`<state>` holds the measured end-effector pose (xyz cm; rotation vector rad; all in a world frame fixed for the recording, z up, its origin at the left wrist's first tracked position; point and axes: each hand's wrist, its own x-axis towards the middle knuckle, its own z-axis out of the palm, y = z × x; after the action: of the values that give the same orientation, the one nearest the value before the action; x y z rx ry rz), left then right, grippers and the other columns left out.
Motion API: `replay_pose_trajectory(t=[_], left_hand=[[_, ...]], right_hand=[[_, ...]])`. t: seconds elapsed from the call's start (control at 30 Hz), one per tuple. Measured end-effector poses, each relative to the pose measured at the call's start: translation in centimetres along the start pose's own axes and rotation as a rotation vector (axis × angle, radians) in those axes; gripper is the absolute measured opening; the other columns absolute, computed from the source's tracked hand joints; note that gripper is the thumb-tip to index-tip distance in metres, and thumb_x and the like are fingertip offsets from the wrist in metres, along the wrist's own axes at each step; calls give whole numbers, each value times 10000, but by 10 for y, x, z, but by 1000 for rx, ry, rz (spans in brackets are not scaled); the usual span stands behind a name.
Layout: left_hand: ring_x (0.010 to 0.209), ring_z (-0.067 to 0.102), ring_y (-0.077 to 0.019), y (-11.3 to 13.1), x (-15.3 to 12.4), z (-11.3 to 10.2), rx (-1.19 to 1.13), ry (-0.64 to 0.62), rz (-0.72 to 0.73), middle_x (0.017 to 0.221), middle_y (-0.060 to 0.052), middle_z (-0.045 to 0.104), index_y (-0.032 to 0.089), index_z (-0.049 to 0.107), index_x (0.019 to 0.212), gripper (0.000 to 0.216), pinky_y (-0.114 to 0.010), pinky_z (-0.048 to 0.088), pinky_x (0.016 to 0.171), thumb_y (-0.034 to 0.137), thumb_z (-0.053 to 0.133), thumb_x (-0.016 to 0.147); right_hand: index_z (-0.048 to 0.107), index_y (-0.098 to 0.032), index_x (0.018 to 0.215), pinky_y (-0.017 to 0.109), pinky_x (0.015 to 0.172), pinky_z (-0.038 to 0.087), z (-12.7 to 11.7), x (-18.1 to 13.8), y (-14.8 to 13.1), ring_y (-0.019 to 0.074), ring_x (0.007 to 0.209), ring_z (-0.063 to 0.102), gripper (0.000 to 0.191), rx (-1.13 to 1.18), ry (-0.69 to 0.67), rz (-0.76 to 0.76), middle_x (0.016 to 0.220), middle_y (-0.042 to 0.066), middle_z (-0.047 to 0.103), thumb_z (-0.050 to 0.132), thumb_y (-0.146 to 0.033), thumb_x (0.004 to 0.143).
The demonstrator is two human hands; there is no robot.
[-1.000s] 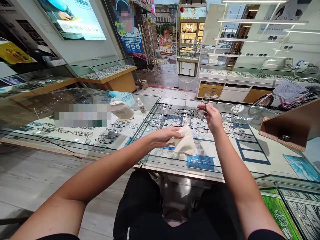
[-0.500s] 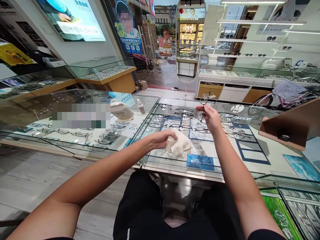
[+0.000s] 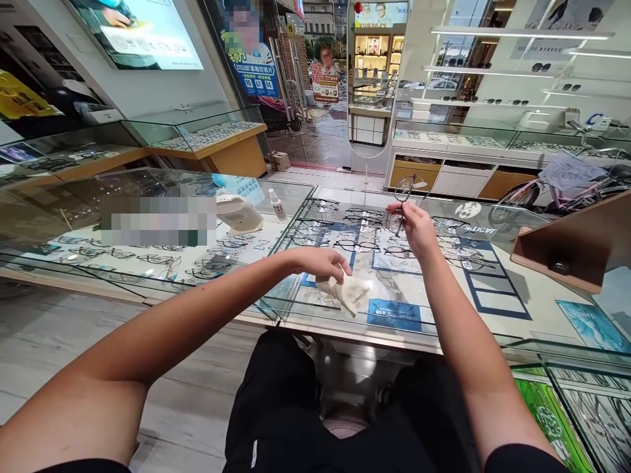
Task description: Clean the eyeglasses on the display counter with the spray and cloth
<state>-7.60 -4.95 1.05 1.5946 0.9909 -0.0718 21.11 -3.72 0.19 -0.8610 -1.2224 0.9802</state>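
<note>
Over the glass counter (image 3: 345, 328), my left hand (image 3: 328, 263) grips a cream cleaning cloth (image 3: 349, 292), which hangs crumpled below the fingers. Higher and to the right, my right hand (image 3: 417, 225) pinches a pair of eyeglasses (image 3: 404, 190) with a thin dark frame. The glasses are held up on their side, one lens above the fingers and the other partly behind them. Under the glass, rows of eyeglasses (image 3: 355, 246) lie on display beneath both hands. A blue card (image 3: 394, 315) is near the counter's front edge.
Left of my hands stand a white spray bottle (image 3: 277, 205) and a white rounded device (image 3: 240, 213). A brown wooden stand (image 3: 566, 253) is at the right. An oval mirror (image 3: 367, 141) rises beyond the counter, and a bicycle (image 3: 552, 184) stands at the far right.
My left hand has turned over and shifted slightly, and the cloth has gone from spread out to bunched and hanging. The right hand still holds the glasses in nearly the same place.
</note>
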Motion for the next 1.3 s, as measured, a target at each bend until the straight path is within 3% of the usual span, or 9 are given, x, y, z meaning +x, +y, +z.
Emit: replay_pose_trajectory(t=[0.1, 0.2, 0.4, 0.6, 0.77, 0.93, 1.13, 1.3], left_hand=[[605, 637, -159, 3, 2, 4, 67, -72, -46, 758, -47, 747, 193, 792, 867, 340, -217, 427, 504, 415, 933, 651], [619, 634, -156, 12, -1, 2, -35, -88, 8, 771, -60, 734, 179, 782, 822, 359, -225, 451, 527, 473, 935, 684], [646, 615, -103, 41, -7, -24, -368, 274, 225, 796, -28, 705, 143, 767, 987, 351, -203, 509, 624, 343, 928, 747], [726, 718, -142, 67, 22, -23, -765, 607, 412, 821, -49, 746, 147, 728, 1089, 149, -295, 625, 789, 221, 726, 960], [915, 793, -168, 86, 55, -7, -1031, 588, 590, 1041, -81, 808, 175, 679, 1206, 183, -346, 638, 940, 225, 653, 1032], [1018, 790, -162, 87, 75, 6, -1083, 549, 716, 1079, -64, 812, 184, 698, 1195, 182, -343, 614, 1037, 243, 680, 1024], [1006, 764, -163, 67, 91, 10, -1098, 585, 816, 1078, -43, 800, 184, 731, 1136, 265, -340, 609, 1023, 320, 824, 929], [948, 709, -146, 56, 100, 10, -1139, 658, 832, 1002, -18, 763, 193, 745, 1031, 291, -312, 606, 942, 401, 879, 878]], right_hand=[[819, -261, 960, 348, 874, 515, 0, 0, 0, 233, 1047, 688, 426, 10, 1, -5, 1107, 66, 812, 758, -673, 871], [819, -263, 954, 351, 873, 512, 0, -1, -1, 234, 1044, 689, 412, 13, 1, -8, 1102, 64, 813, 758, -664, 877], [814, -261, 956, 372, 873, 512, 3, -3, -8, 250, 1055, 689, 426, -11, 1, -32, 1112, 72, 807, 733, -676, 901], [836, -263, 953, 366, 833, 502, 10, -8, -12, 246, 1000, 685, 425, 26, -35, 4, 1069, 75, 810, 766, -675, 877], [848, -260, 915, 372, 884, 517, 20, -12, -12, 243, 967, 694, 426, 70, -113, 59, 996, 69, 808, 793, -676, 845], [848, -253, 867, 380, 930, 524, 25, -12, -11, 241, 940, 692, 443, 94, -112, 92, 966, 63, 807, 828, -689, 791], [836, -237, 863, 337, 745, 417, 27, -12, -6, 210, 858, 607, 456, 12, -137, 146, 938, 62, 782, 791, -689, 821], [828, -225, 874, 330, 734, 373, 31, -14, 0, 204, 893, 581, 425, -59, -159, 193, 1006, 73, 781, 767, -644, 856]])
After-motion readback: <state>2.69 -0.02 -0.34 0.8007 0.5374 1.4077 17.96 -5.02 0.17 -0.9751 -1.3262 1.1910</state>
